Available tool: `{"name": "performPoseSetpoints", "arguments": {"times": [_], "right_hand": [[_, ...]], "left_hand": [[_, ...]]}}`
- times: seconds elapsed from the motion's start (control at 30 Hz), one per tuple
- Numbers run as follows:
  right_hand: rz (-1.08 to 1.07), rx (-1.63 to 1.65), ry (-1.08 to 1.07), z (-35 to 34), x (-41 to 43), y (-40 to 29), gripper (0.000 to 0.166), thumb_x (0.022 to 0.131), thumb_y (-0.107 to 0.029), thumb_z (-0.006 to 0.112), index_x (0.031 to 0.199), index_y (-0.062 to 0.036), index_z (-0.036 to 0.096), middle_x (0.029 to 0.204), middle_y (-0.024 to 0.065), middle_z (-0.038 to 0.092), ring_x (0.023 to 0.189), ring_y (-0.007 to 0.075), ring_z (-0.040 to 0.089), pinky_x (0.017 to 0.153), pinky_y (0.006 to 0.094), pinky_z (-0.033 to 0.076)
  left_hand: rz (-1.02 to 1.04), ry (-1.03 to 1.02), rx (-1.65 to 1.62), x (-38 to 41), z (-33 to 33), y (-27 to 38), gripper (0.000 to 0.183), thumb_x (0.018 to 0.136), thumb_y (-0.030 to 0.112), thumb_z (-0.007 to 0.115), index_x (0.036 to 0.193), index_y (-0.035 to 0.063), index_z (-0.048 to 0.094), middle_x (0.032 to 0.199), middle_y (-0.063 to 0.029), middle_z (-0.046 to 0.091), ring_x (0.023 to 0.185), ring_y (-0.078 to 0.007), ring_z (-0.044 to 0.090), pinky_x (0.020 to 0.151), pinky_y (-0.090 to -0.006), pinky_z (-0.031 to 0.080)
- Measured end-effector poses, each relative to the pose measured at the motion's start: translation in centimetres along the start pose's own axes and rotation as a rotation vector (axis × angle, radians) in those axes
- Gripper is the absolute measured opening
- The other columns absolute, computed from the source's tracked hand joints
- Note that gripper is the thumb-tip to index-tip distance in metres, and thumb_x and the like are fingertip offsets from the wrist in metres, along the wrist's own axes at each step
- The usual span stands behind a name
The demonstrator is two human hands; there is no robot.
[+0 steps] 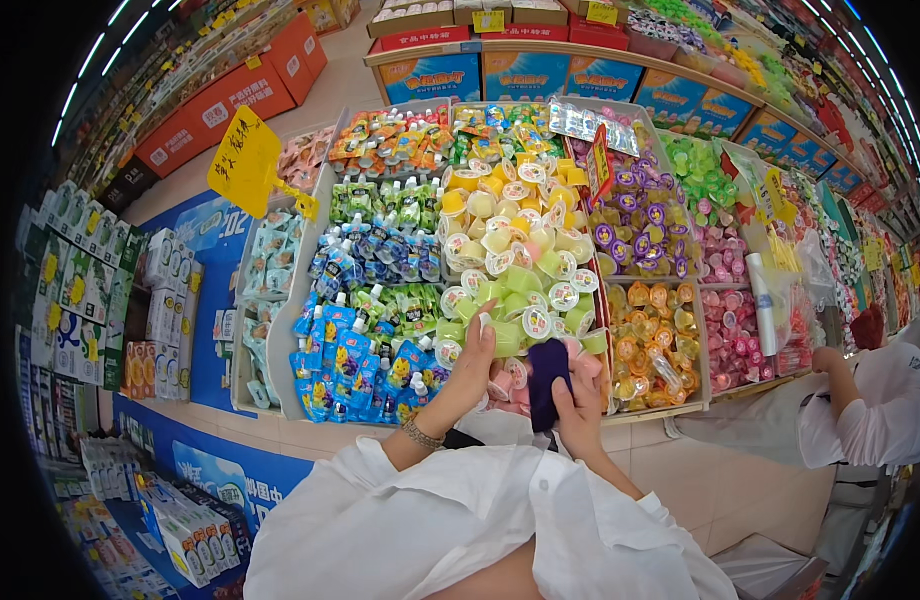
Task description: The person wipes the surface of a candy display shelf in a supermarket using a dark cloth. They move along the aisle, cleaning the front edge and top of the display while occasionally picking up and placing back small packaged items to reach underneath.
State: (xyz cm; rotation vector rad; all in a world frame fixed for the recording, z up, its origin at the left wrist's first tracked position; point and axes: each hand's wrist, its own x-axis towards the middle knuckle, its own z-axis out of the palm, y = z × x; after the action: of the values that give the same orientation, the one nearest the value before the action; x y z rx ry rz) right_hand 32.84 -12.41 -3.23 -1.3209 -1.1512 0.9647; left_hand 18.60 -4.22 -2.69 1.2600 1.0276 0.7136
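My left hand (467, 367), with a bracelet at the wrist, is over the front of a bin, beside green jelly cups (508, 330); its fingers point forward, and whether it grips a cup is not clear. My right hand (578, 409) holds a dark purple cloth (550, 382) between thumb and fingers. Pink jelly cups (505, 382) lie partly hidden behind the hands. Yellow jelly cups (505, 195) fill the back of the same bin. To the left are blue spouted pouches (347, 352), and to the right orange-lidded jelly cups (655, 337).
A yellow price sign (244, 161) rises at the left bin edge, a red one (600, 165) behind the middle. Purple-lidded cups (643, 217) fill a bin at right. A person in white (880, 405) stands at the far right. Milk cartons (197, 540) are stacked lower left.
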Motion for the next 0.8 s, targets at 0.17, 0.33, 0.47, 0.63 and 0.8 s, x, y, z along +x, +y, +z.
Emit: {"name": "performPoseSetpoints", "arguments": {"times": [0.17, 0.33, 0.47, 0.63, 0.8], "right_hand": [[-0.576, -0.736, -0.139, 1.2, 1.7, -1.6, 0.027, 0.068, -0.017, 0.063, 0.092, -0.0071, 0.057, 0.113, 0.0170, 0.044, 0.097, 0.0324, 0.045, 0.079, 0.0399, 0.038], [-0.454, -0.513, -0.103, 1.9, 2.5, 0.9, 0.027, 0.070, -0.019, 0.062, 0.093, -0.0047, 0.055, 0.100, 0.0160, 0.048, 0.086, 0.0318, 0.048, 0.071, 0.0381, 0.041], [-0.286, -0.495, -0.085, 2.6, 3.0, 1.9, 0.017, 0.075, -0.017, 0.057, 0.084, -0.0021, 0.054, 0.080, 0.0119, 0.052, 0.072, 0.0282, 0.052, 0.063, 0.0354, 0.042], [0.337, -0.032, 0.023, 1.4, 4.7, 2.9, 0.025, 0.085, -0.022, 0.046, 0.077, 0.0003, 0.053, 0.057, 0.0061, 0.053, 0.050, 0.0128, 0.053, 0.046, 0.0260, 0.040], [0.332, 0.155, 0.136, -1.0, 2.9, 7.6, 0.028, 0.087, -0.023, 0.044, 0.085, 0.0023, 0.056, 0.066, -0.0003, 0.054, 0.051, 0.0049, 0.046, 0.046, 0.0189, 0.038]], "left_hand": [[-0.477, -0.023, -0.666, -1.2, 3.5, 0.3, 0.037, 0.089, 0.039, 0.025, 0.108, 0.0140, 0.045, 0.082, -0.0002, 0.054, 0.063, -0.0104, 0.053, 0.051, -0.0225, 0.041], [-0.627, -0.273, -0.594, -1.1, 1.3, -1.5, 0.037, 0.087, 0.044, 0.023, 0.078, 0.0150, 0.044, 0.060, 0.0025, 0.044, 0.045, -0.0089, 0.032, 0.041, -0.0216, 0.024], [-0.784, -0.374, -0.656, -1.2, 0.5, -1.7, 0.042, 0.086, 0.047, 0.019, 0.070, 0.0135, 0.039, 0.054, 0.0026, 0.037, 0.043, -0.0085, 0.022, 0.040, -0.0211, 0.019], [-0.756, -0.322, -0.720, -1.2, -0.3, -1.5, 0.051, 0.086, 0.051, 0.017, 0.087, 0.0090, 0.047, 0.071, -0.0006, 0.050, 0.044, -0.0102, 0.031, 0.040, -0.0220, 0.025], [-0.152, 0.096, -0.020, 4.1, -4.7, -3.0, 0.039, 0.088, 0.040, 0.032, 0.103, 0.0071, 0.046, 0.086, -0.0064, 0.055, 0.064, -0.0168, 0.051, 0.057, -0.0261, 0.041]]}}
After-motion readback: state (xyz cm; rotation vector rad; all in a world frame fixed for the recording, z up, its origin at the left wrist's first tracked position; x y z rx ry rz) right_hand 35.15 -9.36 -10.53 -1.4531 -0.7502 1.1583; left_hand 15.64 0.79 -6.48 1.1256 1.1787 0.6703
